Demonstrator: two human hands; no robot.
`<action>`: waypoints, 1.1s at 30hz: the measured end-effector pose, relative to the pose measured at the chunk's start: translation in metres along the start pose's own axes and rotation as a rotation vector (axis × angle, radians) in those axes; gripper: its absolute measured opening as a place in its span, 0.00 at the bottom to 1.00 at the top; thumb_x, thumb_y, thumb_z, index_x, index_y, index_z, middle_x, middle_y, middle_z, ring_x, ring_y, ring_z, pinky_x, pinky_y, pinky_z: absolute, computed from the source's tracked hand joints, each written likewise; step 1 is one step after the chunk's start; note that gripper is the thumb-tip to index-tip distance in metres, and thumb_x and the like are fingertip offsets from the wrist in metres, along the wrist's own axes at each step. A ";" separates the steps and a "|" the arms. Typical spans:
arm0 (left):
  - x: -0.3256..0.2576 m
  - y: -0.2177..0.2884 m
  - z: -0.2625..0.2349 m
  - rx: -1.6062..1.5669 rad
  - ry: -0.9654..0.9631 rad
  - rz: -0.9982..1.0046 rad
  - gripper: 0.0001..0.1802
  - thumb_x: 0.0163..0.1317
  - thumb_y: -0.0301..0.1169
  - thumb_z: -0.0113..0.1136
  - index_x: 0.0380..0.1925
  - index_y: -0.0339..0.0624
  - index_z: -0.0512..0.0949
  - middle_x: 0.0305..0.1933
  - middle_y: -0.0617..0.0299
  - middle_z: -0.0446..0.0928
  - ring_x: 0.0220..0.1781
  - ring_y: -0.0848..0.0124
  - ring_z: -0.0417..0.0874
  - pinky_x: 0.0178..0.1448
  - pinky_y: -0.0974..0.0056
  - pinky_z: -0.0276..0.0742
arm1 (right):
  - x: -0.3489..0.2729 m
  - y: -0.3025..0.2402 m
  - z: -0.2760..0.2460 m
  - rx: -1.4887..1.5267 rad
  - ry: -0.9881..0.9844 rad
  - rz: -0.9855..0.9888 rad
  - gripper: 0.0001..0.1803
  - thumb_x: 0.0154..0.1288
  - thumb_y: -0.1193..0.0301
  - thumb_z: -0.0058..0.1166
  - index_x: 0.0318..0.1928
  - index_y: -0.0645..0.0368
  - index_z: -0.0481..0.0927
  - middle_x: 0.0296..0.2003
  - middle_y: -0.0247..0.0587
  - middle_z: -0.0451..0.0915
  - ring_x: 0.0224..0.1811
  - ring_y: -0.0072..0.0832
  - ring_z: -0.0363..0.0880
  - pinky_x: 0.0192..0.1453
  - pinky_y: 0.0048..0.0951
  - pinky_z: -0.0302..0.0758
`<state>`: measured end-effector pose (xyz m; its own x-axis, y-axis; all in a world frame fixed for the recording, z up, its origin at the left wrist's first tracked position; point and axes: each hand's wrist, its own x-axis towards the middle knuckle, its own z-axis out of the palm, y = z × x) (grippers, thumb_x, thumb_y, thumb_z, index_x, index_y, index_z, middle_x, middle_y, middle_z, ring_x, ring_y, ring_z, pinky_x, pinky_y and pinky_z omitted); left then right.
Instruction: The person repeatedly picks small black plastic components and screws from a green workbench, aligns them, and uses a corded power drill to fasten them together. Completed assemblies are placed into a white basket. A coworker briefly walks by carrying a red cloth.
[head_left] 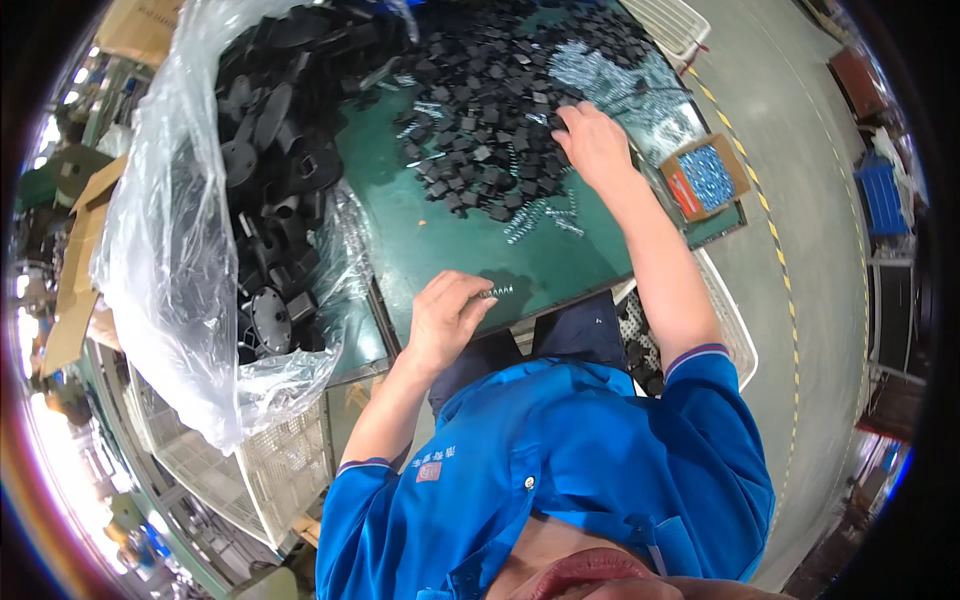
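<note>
Near the front edge of the green table, my left hand [446, 312] is closed, pinching a small metal coil spring [498, 292] that sticks out to the right of the fingertips. My right hand [594, 148] reaches over the right side of a heap of small black blocks [480, 110]. Its thumb and fingers curl in at the heap, and dark pieces hide what lies between them. Several loose springs [540, 220] lie at the heap's near edge. A larger mass of springs [610, 78] is spread beyond my right hand.
On the left, a clear plastic bag [175, 250] holds larger black moulded parts [275, 150]. An open cardboard box [736, 165] of small blue pieces [706, 180] sits at the table's right edge. White crates [735, 315] stand below the tabletop [390, 215]. A yellow-black striped line [775, 235] marks the floor.
</note>
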<state>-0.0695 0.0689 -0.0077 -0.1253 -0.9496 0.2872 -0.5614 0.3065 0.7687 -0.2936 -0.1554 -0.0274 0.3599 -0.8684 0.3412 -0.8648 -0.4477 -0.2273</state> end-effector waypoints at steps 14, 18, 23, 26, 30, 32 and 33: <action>0.028 0.003 0.022 -0.910 0.083 -0.506 0.11 0.64 0.24 0.64 0.45 0.32 0.81 0.36 0.59 0.82 0.37 0.73 0.82 0.45 0.69 0.78 | -0.090 -0.046 -0.061 1.373 -0.084 -0.008 0.15 0.64 0.78 0.60 0.51 0.67 0.79 0.47 0.43 0.78 0.46 0.29 0.81 0.49 0.27 0.79; 0.036 0.011 0.041 -0.957 0.048 -0.480 0.11 0.63 0.23 0.64 0.45 0.32 0.81 0.36 0.58 0.82 0.37 0.72 0.82 0.45 0.68 0.78 | -0.113 -0.042 -0.069 1.348 0.008 -0.054 0.15 0.62 0.77 0.62 0.50 0.66 0.80 0.49 0.45 0.78 0.49 0.29 0.80 0.52 0.28 0.77; 0.047 0.028 0.050 -0.915 -0.064 -0.436 0.11 0.63 0.23 0.64 0.45 0.33 0.81 0.35 0.58 0.82 0.36 0.71 0.82 0.44 0.67 0.79 | -0.127 -0.036 -0.077 1.319 0.019 -0.064 0.15 0.60 0.76 0.64 0.48 0.65 0.81 0.46 0.45 0.80 0.47 0.31 0.80 0.51 0.29 0.76; 0.048 0.027 0.055 -1.103 -0.157 -0.456 0.10 0.65 0.25 0.64 0.44 0.32 0.81 0.34 0.60 0.82 0.34 0.73 0.82 0.43 0.69 0.79 | -0.129 -0.030 -0.079 1.305 -0.035 -0.105 0.14 0.60 0.76 0.64 0.47 0.65 0.81 0.45 0.45 0.80 0.45 0.32 0.80 0.51 0.30 0.76; 0.047 0.030 0.063 -1.134 -0.196 -0.524 0.10 0.66 0.27 0.63 0.44 0.31 0.81 0.33 0.60 0.82 0.33 0.74 0.82 0.41 0.70 0.79 | -0.130 -0.032 -0.078 1.155 0.008 -0.176 0.14 0.58 0.76 0.64 0.46 0.65 0.81 0.45 0.46 0.79 0.44 0.34 0.81 0.50 0.31 0.77; 0.045 0.029 0.063 -1.161 -0.168 -0.546 0.09 0.67 0.26 0.62 0.42 0.31 0.81 0.33 0.60 0.82 0.33 0.73 0.82 0.41 0.69 0.79 | -0.129 -0.040 -0.089 1.130 -0.022 -0.100 0.14 0.58 0.75 0.64 0.45 0.64 0.81 0.44 0.46 0.80 0.45 0.37 0.81 0.50 0.33 0.77; 0.042 0.028 0.063 -1.197 -0.157 -0.574 0.09 0.67 0.27 0.62 0.41 0.31 0.81 0.32 0.60 0.82 0.33 0.73 0.82 0.41 0.69 0.79 | -0.128 -0.042 -0.095 1.093 -0.051 -0.094 0.14 0.58 0.74 0.64 0.45 0.63 0.81 0.44 0.46 0.80 0.45 0.38 0.81 0.50 0.33 0.77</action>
<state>-0.1421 0.0332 -0.0106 -0.2525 -0.9347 -0.2501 0.4820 -0.3456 0.8051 -0.3360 -0.0055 0.0250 0.4437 -0.8175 0.3671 -0.0650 -0.4379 -0.8967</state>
